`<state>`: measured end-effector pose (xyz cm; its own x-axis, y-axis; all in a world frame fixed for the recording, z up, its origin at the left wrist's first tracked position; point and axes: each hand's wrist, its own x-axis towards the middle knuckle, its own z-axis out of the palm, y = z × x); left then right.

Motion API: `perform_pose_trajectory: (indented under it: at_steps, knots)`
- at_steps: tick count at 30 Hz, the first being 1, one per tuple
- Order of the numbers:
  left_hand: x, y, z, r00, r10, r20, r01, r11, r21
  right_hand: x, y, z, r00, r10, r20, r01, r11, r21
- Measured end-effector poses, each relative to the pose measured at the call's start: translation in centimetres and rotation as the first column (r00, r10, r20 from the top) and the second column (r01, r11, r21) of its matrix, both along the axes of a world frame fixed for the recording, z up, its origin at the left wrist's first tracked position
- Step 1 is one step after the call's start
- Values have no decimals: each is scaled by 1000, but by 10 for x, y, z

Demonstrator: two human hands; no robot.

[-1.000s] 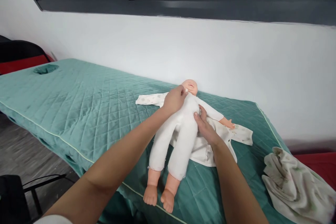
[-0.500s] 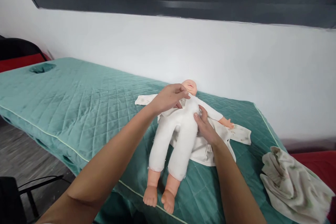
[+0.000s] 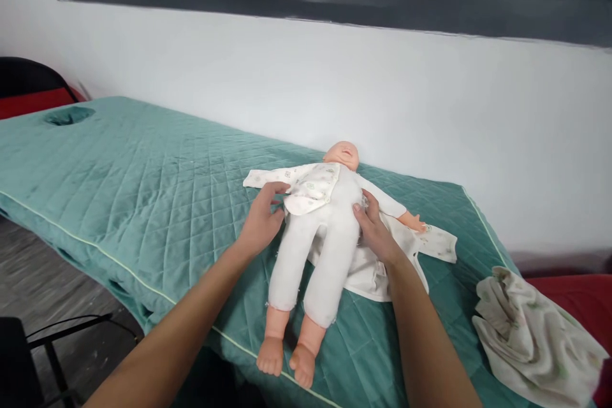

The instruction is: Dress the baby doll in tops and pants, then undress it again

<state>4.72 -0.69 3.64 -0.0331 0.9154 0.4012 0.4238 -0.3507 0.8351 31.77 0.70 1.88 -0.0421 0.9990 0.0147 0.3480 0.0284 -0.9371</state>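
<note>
A baby doll (image 3: 329, 248) with a white cloth body lies on its back, its bare plastic feet toward me. A patterned white baby shirt (image 3: 313, 188) covers one arm and part of the chest; the other half lies spread under the doll, its free sleeve flat beside the doll's uncovered arm. My left hand (image 3: 262, 220) is beside the shirt's edge at the doll's left-of-view side, fingers apart and slightly bent, with nothing visible in them. My right hand (image 3: 375, 229) grips the opposite side of the doll at the waist, thumb in front; some of its fingertips are hidden.
A green quilted bed cover (image 3: 167, 178) spreads beneath, with a round hole (image 3: 69, 116) at the far left. A crumpled patterned cloth (image 3: 535, 338) lies at the right edge by a red surface (image 3: 574, 299). The white wall (image 3: 215, 70) stands behind, below a dark window frame (image 3: 382, 0).
My left hand has moved from the doll's chest out to the left side. The shirt's front panel now shows, lying over the chest. My right hand stays at the waist.
</note>
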Motion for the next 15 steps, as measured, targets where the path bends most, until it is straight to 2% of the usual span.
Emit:
perform_pose_trajectory:
  at_steps: [3,7,12,15]
  knots:
    - [-5,1,-23,996,-82,47,88,986,-140,-2,-1,4,1000,6,-2,-6,1000,-15]
    - [-1,0,-27,989,-66,134,96,969,-230,-3,-3,8,1000,-12,18,12,1000,-24]
    - [-1,-3,-20,996,12,86,2,987,-160,-3,-3,7,998,-32,48,33,999,-25]
    - [-2,-14,-19,997,72,-18,-73,996,-58,-3,-2,6,998,-40,57,40,999,-7]
